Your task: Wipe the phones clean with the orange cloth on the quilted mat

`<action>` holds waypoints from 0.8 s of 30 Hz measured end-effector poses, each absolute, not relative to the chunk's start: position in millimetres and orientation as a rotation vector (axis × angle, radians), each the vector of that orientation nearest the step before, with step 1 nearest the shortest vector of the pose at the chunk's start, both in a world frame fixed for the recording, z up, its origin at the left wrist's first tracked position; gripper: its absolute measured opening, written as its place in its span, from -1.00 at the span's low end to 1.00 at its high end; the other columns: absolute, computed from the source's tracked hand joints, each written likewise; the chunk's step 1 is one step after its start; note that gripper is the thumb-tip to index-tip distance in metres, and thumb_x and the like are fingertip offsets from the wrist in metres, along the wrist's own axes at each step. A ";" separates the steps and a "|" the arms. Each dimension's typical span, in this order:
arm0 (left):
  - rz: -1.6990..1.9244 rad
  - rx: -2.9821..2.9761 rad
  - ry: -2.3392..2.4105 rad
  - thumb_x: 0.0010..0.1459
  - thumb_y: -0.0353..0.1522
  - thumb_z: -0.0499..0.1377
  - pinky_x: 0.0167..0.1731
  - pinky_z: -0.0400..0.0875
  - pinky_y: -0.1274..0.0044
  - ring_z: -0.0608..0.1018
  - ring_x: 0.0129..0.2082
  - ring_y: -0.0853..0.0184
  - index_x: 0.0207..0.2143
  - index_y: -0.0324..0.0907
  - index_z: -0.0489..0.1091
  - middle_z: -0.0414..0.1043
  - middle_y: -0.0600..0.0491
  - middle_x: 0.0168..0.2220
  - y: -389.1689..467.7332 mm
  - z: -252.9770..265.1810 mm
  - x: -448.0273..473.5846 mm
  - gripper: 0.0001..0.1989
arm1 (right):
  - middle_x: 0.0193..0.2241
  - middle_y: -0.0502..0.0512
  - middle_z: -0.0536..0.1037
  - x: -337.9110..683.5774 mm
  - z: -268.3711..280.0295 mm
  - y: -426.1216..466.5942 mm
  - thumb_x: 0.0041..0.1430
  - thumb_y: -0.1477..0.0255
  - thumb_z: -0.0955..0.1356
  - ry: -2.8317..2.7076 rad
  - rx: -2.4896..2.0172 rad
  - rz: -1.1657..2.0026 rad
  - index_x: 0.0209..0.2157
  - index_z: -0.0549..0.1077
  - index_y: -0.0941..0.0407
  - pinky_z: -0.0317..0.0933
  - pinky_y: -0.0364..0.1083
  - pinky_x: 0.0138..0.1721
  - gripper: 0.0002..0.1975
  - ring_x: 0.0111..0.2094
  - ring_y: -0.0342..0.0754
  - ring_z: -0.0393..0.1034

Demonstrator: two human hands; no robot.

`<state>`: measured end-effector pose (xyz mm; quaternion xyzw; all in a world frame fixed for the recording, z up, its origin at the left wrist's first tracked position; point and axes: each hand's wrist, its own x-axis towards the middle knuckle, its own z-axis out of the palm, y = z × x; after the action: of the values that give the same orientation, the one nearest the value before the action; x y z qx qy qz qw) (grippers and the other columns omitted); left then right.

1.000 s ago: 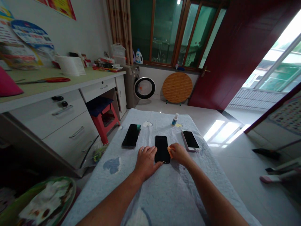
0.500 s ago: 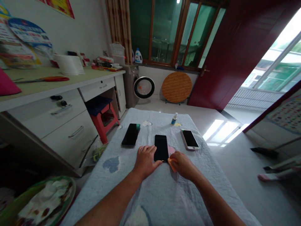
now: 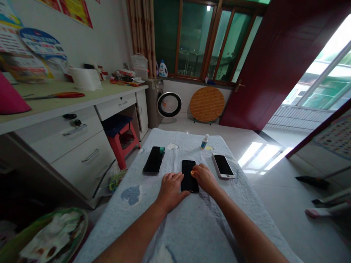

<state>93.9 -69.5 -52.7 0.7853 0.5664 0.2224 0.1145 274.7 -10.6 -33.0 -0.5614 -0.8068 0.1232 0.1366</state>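
Observation:
A black smartphone (image 3: 188, 184) lies screen up on the cloth-covered table, between my hands. My left hand (image 3: 171, 186) holds it at the left side, fingers along that edge and thumb by the bottom edge. Closed in a pinch, my right hand (image 3: 204, 178) presses a small orange cloth (image 3: 193, 172) on the right part of the screen; most of the cloth is hidden in the fingers. Another black smartphone (image 3: 154, 160) lies to the left, and a white-framed smartphone (image 3: 223, 166) to the right. A small spray bottle (image 3: 204, 141) stands upright behind them.
A pale blue patterned cloth (image 3: 131, 223) covers the table. At left stand a desk with drawers (image 3: 68, 135), a red stool (image 3: 123, 140) and a bin with used tissues (image 3: 79, 233). Behind are a washing machine with its door (image 3: 169, 105) open and a round wooden tabletop (image 3: 207, 104).
My right hand has moved the orange cloth from beside the phone's lower right corner up onto the right part of its screen. My left hand stays at the phone's left side.

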 end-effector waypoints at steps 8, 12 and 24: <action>0.661 2.288 1.659 0.01 -0.12 0.30 0.13 0.12 0.24 0.35 0.08 0.08 0.10 -0.12 0.32 0.37 -0.04 0.12 -68.8 -52.2 94.5 -0.39 | -0.16 0.25 0.49 262.4 -31.1 51.1 0.32 0.47 0.16 -2.422 -1.838 0.114 -0.09 0.47 0.17 0.13 -0.15 -0.12 -0.69 -0.12 -0.03 0.38; 0.664 2.287 1.660 0.01 -0.12 0.30 0.14 0.11 0.24 0.34 0.08 0.08 0.10 -0.14 0.32 0.37 -0.04 0.12 -68.5 -53.2 94.3 -0.38 | -0.15 0.31 0.53 252.5 -28.5 74.5 0.27 0.45 0.21 -2.500 -1.864 0.124 -0.12 0.51 0.21 0.17 -0.10 -0.11 -0.70 -0.11 0.04 0.42; 0.634 2.280 1.676 0.04 -0.13 0.30 0.15 0.09 0.20 0.34 0.11 0.06 0.11 -0.11 0.29 0.34 -0.04 0.15 -69.4 -54.5 94.2 -0.39 | -0.11 0.28 0.56 219.3 -24.2 98.0 0.21 0.48 0.26 -2.789 -1.683 0.197 -0.09 0.52 0.20 0.21 -0.15 -0.13 -0.71 -0.09 0.03 0.46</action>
<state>94.2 -69.4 -54.5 0.7805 0.5738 0.2171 0.1203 219.3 98.0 -24.2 -0.5147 -0.8531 0.0602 -0.0609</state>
